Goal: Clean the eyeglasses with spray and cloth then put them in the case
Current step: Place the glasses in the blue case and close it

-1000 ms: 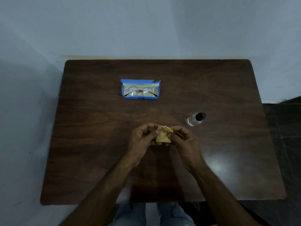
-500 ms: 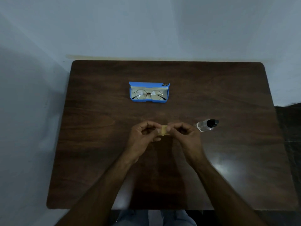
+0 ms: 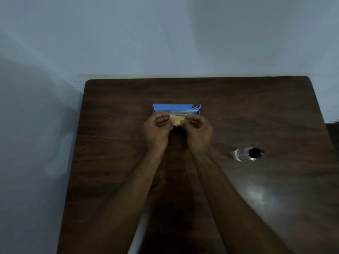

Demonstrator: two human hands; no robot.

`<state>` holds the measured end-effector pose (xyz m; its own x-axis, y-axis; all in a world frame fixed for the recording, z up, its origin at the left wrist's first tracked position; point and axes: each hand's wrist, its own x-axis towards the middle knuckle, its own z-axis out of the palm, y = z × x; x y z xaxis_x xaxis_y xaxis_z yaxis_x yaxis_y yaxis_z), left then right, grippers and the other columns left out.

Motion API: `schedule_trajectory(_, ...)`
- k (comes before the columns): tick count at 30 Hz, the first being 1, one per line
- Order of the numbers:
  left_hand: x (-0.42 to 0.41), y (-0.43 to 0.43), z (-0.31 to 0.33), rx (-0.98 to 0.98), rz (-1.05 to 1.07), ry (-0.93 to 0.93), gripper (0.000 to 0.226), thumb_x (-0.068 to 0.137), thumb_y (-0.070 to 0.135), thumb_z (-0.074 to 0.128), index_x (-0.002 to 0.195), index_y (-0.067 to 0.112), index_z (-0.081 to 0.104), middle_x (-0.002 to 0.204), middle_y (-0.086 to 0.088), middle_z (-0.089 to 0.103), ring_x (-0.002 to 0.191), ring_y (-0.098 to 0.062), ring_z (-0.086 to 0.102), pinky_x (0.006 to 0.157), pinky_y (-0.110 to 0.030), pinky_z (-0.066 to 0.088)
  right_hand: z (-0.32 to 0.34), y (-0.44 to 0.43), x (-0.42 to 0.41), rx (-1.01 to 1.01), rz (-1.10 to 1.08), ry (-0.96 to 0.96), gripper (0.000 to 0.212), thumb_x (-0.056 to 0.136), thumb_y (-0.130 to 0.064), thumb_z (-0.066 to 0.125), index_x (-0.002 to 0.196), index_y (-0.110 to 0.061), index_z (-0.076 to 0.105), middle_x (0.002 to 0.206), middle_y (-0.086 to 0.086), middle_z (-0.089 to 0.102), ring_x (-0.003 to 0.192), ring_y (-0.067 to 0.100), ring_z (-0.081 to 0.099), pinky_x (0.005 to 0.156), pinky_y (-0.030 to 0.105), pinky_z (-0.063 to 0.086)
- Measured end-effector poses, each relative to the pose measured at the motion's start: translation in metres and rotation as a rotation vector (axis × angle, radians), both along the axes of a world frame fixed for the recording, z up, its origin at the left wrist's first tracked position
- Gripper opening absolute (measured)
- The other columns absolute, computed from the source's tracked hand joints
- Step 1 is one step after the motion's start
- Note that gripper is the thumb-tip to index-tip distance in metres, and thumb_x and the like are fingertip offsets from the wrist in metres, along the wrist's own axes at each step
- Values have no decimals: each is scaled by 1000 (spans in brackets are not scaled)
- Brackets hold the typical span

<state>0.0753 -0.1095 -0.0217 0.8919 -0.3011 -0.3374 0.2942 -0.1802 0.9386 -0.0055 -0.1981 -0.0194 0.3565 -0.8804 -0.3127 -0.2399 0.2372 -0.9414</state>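
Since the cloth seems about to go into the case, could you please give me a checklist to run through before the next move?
1. Grip on the cloth: ok, the left hand and right hand pinch it between them.
2. Is the case open: ok, its blue lid stands up behind the hands.
3. Are the eyeglasses seated inside: cannot tell, the interior is blurred and partly hidden by the hands.
4. Is the cloth folded small: ok, it looks like a compact wad.
5. Is the spray bottle out of the way: ok, it lies on its side on the table, apart to the right.
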Motion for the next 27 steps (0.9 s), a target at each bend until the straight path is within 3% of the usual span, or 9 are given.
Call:
schedule_trajectory(2,7,-8,-7,74,15,-77,25,87,3,81,109,15,75,104,0,79,97,-13,77,87,-43,66,0,-2,12,-107,25,83,18,85,-6,81,98,-17,73,92,-10,74,86,1,71,79,16,59)
schedule_trajectory(5,10,-16,-11,188,26,-212,24,88,5,81,110,12,75,103,1,78,86,-1,73,82,-24,64,-3,-7,21,-212,90,197,19,90,-7,77,107,-13,72,100,-6,73,92,5,69,77,7,54)
schedule_trajectory(7,9,-19,-11,235,18,-307,22,87,4,81,108,9,76,102,-1,79,80,7,67,75,-6,55,-8,-9,23,-354,153,235,18,91,-7,75,108,-11,72,106,1,74,97,12,70,84,19,57)
schedule_trajectory(9,9,-21,-13,275,-1,-359,22,87,6,82,107,9,75,100,4,76,77,10,64,70,-1,50,-13,-8,23,-510,220,272,15,92,-7,73,107,-10,71,109,4,72,99,18,69,87,30,57)
schedule_trajectory(12,9,-22,-15,340,-43,-387,22,89,12,82,108,15,73,99,11,72,77,11,62,70,1,48,-15,-8,23,-612,305,324,14,95,-7,69,108,-9,70,117,7,66,104,20,64,84,29,51)
schedule_trajectory(17,9,-19,-15,392,-119,-454,16,92,13,78,107,16,72,104,6,73,87,-2,66,73,-9,52,-18,-5,21,-697,400,382,17,95,-5,67,112,-6,69,123,12,61,104,28,65,81,44,59)
schedule_trajectory(21,9,-13,-20,421,-179,-515,23,89,9,79,110,13,72,114,0,72,99,-11,69,79,-17,56,-18,-4,19,-713,449,432,26,92,-2,68,118,-4,70,124,15,61,106,31,65,82,45,60)
schedule_trajectory(27,11,-9,-22,451,-262,-591,19,87,6,79,105,11,74,117,-4,70,104,-13,68,74,1,40,-16,-5,16,-723,464,448,18,88,1,71,105,0,75,116,15,64,102,31,64,81,44,59)
